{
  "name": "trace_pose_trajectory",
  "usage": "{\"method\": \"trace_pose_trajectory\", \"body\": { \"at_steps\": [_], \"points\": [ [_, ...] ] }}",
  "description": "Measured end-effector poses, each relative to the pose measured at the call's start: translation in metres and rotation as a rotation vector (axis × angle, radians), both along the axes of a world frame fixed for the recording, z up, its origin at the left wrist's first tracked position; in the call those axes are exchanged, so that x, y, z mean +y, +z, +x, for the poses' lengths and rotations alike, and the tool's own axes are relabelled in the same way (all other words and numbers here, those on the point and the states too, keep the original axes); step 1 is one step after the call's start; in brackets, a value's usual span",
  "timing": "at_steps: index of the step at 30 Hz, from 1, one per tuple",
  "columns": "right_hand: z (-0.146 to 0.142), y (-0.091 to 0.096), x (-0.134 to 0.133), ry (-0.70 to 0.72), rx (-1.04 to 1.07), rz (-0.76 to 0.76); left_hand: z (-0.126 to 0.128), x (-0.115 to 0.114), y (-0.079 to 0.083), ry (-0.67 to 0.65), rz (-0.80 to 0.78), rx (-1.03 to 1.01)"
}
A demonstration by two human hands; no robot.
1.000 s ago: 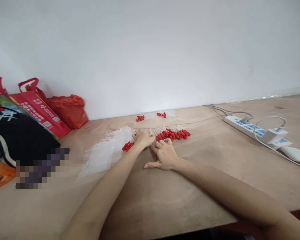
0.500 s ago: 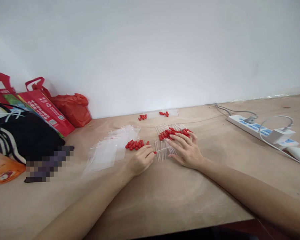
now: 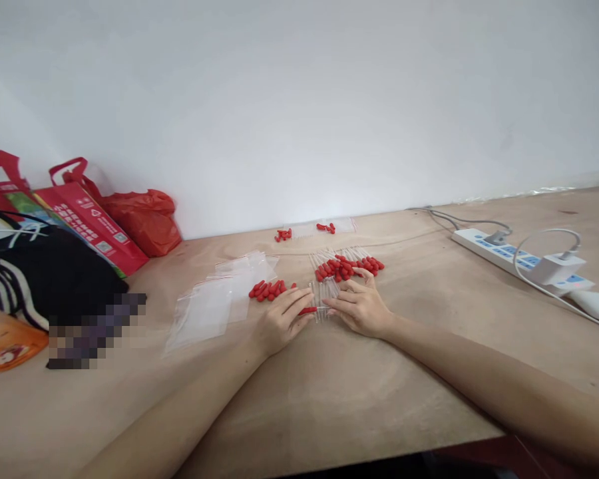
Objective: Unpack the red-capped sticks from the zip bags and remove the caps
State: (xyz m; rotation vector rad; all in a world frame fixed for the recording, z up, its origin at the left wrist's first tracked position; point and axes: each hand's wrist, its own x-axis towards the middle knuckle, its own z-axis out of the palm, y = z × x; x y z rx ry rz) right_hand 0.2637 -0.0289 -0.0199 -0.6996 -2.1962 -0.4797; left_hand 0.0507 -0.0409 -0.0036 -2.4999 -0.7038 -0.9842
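Observation:
My left hand [image 3: 283, 321] is closed on a red rubber bulb [image 3: 308, 310], its tip poking out between thumb and fingers. A thin clear dropper tube [image 3: 322, 308] runs from the bulb to my right hand [image 3: 362, 307], whose thumb and fingers pinch its other end. Below and behind my fingertips lie several loose clear tubes [image 3: 318, 293] side by side. Just beyond them is a heap of droppers with red bulbs [image 3: 342, 267], their tubes pointing to the wall. Loose red bulbs [image 3: 267, 290] are piled beyond my left hand.
Clear zip bags [image 3: 204, 309] overlap to the left. Near the wall, small groups of red bulbs [image 3: 283, 235] lie beside another clear bag [image 3: 346, 225]. Shopping bags [image 3: 92, 223] and a black cloth item [image 3: 54, 273] fill the left side. A power strip [image 3: 499, 253] with cables is on the right.
My right hand has drawn back from the heap and lower towards my left hand, its fingers closing on the tube. More of the red bulb now shows at my left fingertips.

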Motion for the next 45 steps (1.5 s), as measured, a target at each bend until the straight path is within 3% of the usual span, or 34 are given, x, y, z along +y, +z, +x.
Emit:
{"method": "trace_pose_trajectory", "body": {
  "at_steps": [14, 20, 26, 30, 36, 39, 45],
  "points": [
    [0.005, 0.001, -0.005, 0.058, -0.017, -0.016, 0.0, -0.006, 0.006, 0.059, -0.012, 0.109],
    [0.018, -0.002, -0.003, 0.008, 0.055, -0.074, -0.02, 0.0, 0.003, 0.086, -0.007, 0.008],
    [0.02, -0.002, 0.0, -0.071, 0.118, -0.108, -0.033, 0.004, -0.006, 0.128, -0.103, -0.171],
    [0.007, -0.003, 0.0, -0.101, 0.209, -0.115, -0.032, 0.017, -0.009, 0.285, -0.105, -0.307],
    [-0.015, -0.004, 0.006, -0.145, 0.331, -0.124, -0.052, 0.039, -0.004, 0.552, -0.195, -0.497],
    [-0.025, -0.005, 0.012, -0.167, 0.343, -0.117, -0.06, 0.043, -0.002, 0.63, -0.232, -0.468],
    [-0.031, -0.007, 0.017, -0.182, 0.233, -0.178, -0.06, 0.042, -0.001, 0.658, -0.331, -0.315]
  ]
}}
